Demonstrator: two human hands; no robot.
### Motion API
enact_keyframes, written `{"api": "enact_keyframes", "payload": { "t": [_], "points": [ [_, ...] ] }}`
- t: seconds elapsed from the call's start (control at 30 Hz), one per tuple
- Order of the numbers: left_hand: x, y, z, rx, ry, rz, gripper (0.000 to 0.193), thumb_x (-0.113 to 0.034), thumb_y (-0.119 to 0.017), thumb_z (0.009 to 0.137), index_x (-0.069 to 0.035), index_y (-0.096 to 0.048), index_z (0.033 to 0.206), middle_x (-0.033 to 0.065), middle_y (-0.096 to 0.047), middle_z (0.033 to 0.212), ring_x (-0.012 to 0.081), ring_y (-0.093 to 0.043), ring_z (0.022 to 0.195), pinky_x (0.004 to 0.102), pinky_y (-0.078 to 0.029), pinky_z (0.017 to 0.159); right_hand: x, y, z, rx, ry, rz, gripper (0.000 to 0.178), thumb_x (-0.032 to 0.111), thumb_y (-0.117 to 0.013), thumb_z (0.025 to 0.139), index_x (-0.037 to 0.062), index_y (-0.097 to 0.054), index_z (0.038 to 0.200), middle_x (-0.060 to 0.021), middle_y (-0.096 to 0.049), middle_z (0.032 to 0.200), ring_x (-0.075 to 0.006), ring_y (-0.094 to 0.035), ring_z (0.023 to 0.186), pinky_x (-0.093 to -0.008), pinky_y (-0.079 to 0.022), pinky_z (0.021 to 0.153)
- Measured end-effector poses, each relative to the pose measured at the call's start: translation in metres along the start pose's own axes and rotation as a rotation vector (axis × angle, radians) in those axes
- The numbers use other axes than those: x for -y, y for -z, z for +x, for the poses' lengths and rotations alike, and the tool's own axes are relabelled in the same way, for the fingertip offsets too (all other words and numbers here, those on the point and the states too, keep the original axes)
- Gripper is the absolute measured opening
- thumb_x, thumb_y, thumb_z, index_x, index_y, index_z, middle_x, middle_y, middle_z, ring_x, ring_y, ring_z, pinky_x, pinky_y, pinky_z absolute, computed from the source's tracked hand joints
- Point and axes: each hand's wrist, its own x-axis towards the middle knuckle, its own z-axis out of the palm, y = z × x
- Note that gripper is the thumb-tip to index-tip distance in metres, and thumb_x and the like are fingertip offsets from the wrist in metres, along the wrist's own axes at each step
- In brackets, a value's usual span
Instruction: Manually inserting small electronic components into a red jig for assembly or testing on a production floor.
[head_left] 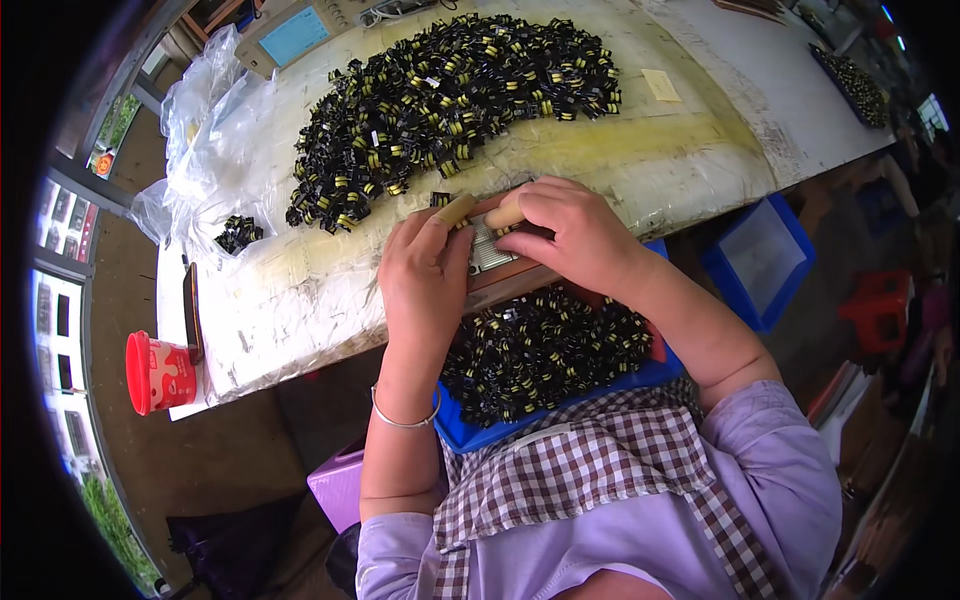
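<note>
Over a ridged metal plate (492, 254) in a reddish-brown frame at the table's front edge, both my hands are close together. A tan finger cot covers an index finger on each. My left hand (418, 262) is at the plate's left side, thumb and index finger drawn together. From the right, my right hand (575, 228) bends its thumb and index finger toward each other just above the plate. Whatever small part either hand pinches is hidden by the fingers. A small black part (440, 199) lies just beyond my left hand.
A large heap of small black-and-yellow coil parts (455, 95) covers the table's back. More fill a blue bin (470, 436) at my lap. A small cluster (239, 235), clear plastic bags (205, 140) and a red tub (160, 374) are left; an instrument with a screen (297, 35) stands behind.
</note>
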Motion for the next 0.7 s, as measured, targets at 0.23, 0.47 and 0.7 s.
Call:
{"api": "enact_keyframes", "payload": {
  "t": [0.23, 0.47, 0.7],
  "points": [
    [-0.011, -0.013, -0.005, 0.033, -0.143, -0.057, 0.021, -0.004, -0.07, 0.079, -0.004, -0.069, 0.1, 0.0103, -0.063, 0.082, 0.0292, -0.059, 0.078, 0.0388, -0.048, 0.071, -0.012, 0.036, 0.025, -0.182, -0.472, -0.089, 0.018, 0.018, -0.072, 0.085, 0.0028, -0.065, 0.092, -0.0093, -0.066, 0.084, -0.0243, -0.062, 0.07, -0.0364, -0.05, 0.062],
    [-0.014, -0.021, -0.005, -0.034, -0.171, -0.003, 0.022, -0.004, -0.07, 0.078, -0.003, -0.069, 0.1, 0.0096, -0.06, 0.08, 0.0292, -0.057, 0.077, 0.0386, -0.047, 0.071, -0.068, 0.035, 0.026, -0.188, -0.367, -0.454, 0.019, 0.02, -0.073, 0.083, 0.0062, -0.064, 0.092, -0.008, -0.062, 0.077, -0.0226, -0.06, 0.067, -0.0364, -0.049, 0.062],
    [-0.004, -0.023, -0.011, -0.076, -0.253, -0.131, 0.029, -0.006, -0.07, 0.082, -0.004, -0.067, 0.111, 0.01, -0.06, 0.082, 0.029, -0.057, 0.076, 0.038, -0.047, 0.071, -0.034, 0.024, 0.012, -0.172, -0.29, -0.198, 0.023, 0.015, -0.073, 0.081, 0.0062, -0.062, 0.1, -0.0084, -0.063, 0.084, -0.0249, -0.064, 0.075, -0.0352, -0.051, 0.067]
  ]
}}
